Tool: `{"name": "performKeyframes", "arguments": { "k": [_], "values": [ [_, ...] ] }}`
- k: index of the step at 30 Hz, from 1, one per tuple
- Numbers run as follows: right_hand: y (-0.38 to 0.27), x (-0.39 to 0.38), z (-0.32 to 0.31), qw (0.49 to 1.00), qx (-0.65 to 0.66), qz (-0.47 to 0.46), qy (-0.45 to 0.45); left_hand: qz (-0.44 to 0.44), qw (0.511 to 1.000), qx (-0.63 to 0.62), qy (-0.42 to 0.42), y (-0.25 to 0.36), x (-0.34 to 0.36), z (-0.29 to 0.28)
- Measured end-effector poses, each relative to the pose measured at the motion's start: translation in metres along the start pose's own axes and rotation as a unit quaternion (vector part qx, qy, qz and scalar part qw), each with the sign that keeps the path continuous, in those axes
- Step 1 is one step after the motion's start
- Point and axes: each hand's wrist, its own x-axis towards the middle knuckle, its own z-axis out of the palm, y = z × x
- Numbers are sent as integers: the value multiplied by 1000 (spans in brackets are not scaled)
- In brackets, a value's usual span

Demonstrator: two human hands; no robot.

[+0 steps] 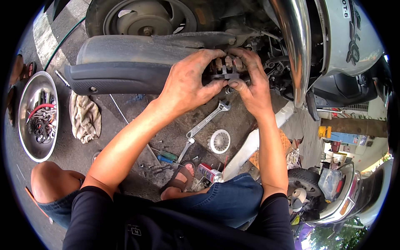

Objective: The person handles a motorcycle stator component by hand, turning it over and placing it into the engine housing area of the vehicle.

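Both hands grip a dark, round stator [227, 66] with copper-coloured coil poles round its edge, beside the scooter's engine. My left hand [189, 81] curls round its left side, thumb along the lower rim. Round the right side my right hand [252, 79] is closed, its thumb pressed on the lower edge. The stator's far side is partly hidden by fingers and shadow. Just left of it lies the scooter's black exhaust cover [121, 68]. On the ground below the hands are an adjustable wrench [208, 118] and a white finned fan wheel [220, 141].
A steel bowl [22, 139] of tools and a dirty rag [84, 116] are at left. Near my sandalled foot are screwdrivers [167, 156] and a spray can [210, 173]. A chrome guard [298, 50] and white bodywork [346, 41] border the right. Another scooter [343, 191] stands lower right.
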Motion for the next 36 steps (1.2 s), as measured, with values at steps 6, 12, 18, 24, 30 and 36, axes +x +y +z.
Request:
{"name": "performKeyframes", "arguments": {
  "k": [6,12,18,24,30,36],
  "values": [
    [-6,-3,2,998,40,57,10,-3,1000,-3,-24,-3,-3,-2],
    [-4,-3,10,996,64,56,24,12,1000,3,-13,-4,-6,-6],
    [1,-3,8,998,47,10,37,9,1000,-2,-16,-2,-4,-3],
    [7,-1,9,992,107,58,28,-5,1000,-13,-6,0,2,3],
    [13,-8,1,979,176,84,50,0,999,31,-23,-6,2,-3],
    [-1,-1,-4,993,80,84,-1,-24,999,18,-29,-5,-1,-5]
  ]
}}
